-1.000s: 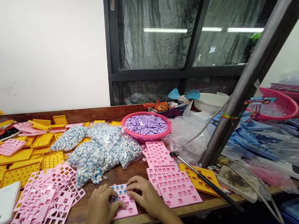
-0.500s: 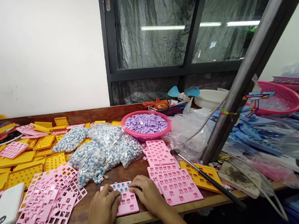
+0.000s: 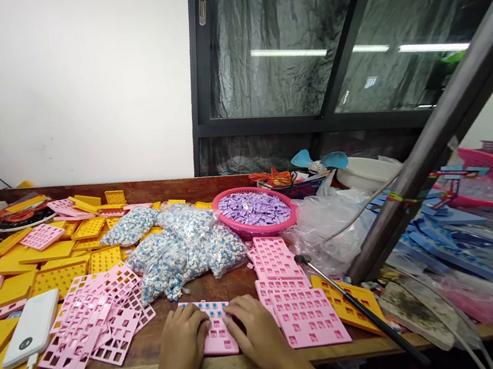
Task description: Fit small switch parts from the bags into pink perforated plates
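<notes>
A small pink keyboard plate (image 3: 217,334) with blue switches along its top row lies at the near edge of the wooden table (image 3: 163,362). My left hand (image 3: 183,345) rests on its left side, fingers curled and pressing down on it. My right hand (image 3: 258,333) covers its right side, fingers bent onto the plate. Whether either hand pinches a switch is hidden. Clear bags of blue and white switches (image 3: 177,253) lie just behind the plate.
Pink frames (image 3: 96,320) are heaped to the left, pink plates (image 3: 295,308) stacked to the right. Yellow plates (image 3: 47,268) cover the far left. A pink basket of purple parts (image 3: 254,209), a white power bank (image 3: 31,327), a metal rod (image 3: 357,308) and a slanted post (image 3: 433,141) are nearby.
The view has swung a little left and down. Both hands stay on the small pink plate, with the fingers shifting slightly closer together.
</notes>
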`<state>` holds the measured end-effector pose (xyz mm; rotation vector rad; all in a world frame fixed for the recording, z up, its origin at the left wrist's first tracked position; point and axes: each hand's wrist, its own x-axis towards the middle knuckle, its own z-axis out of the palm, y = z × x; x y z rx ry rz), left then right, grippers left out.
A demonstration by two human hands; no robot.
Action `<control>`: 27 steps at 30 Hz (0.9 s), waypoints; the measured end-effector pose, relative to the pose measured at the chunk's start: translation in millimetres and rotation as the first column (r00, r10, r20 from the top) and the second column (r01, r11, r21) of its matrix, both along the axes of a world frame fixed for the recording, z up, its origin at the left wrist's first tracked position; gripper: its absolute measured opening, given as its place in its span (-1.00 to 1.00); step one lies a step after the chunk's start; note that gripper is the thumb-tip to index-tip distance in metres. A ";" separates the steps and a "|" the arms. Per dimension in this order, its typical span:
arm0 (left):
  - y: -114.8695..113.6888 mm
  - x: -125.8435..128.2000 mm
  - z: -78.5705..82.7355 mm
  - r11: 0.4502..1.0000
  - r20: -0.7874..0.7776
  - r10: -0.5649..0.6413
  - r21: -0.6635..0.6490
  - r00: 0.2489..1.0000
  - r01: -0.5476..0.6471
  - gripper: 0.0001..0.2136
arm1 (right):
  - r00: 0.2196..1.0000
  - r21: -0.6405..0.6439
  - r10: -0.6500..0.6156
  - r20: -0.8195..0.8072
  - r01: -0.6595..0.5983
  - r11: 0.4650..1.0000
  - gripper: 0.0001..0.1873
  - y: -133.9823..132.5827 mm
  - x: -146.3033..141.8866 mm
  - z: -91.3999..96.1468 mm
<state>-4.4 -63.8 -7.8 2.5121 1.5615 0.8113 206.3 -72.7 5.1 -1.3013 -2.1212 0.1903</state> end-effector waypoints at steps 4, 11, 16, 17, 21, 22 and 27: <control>-0.3 5.5 3.2 0.997 -0.169 0.020 0.077 0.985 -0.007 -0.80 | 0.995 -0.122 0.102 -0.008 -0.102 0.987 -0.82 48.7 -31.3 29.5; -24.8 19.7 -18.1 0.980 -0.245 0.045 0.199 0.968 0.005 -0.72 | 0.922 -0.290 0.316 0.223 -0.247 0.925 -0.84 126.0 -95.0 39.5; -19.4 -7.0 -6.9 0.989 -0.011 0.028 0.142 1.000 -0.026 -0.68 | 0.940 -0.272 0.282 0.194 -0.224 0.936 -0.92 121.3 -88.4 30.1; -11.4 -15.8 -1.2 0.994 0.023 0.044 0.101 0.999 -0.046 -0.68 | 0.948 -0.264 0.269 0.171 -0.219 0.939 -0.92 116.6 -80.8 30.7; 30.6 -45.8 13.8 0.995 -0.048 0.061 -0.070 0.997 -0.064 -0.66 | 0.983 -0.224 0.171 0.064 -0.153 0.962 -0.84 89.3 -43.1 34.5; 39.9 -50.0 14.4 0.994 -0.066 0.049 -0.092 0.997 -0.055 -0.67 | 0.988 -0.219 0.148 0.039 -0.136 0.966 -0.83 81.4 -34.9 34.1; 61.0 -53.6 11.9 0.987 -0.122 0.059 -0.139 0.991 -0.076 -0.68 | 0.989 -0.207 0.128 -0.072 -0.141 0.968 -0.83 58.6 -17.8 23.1</control>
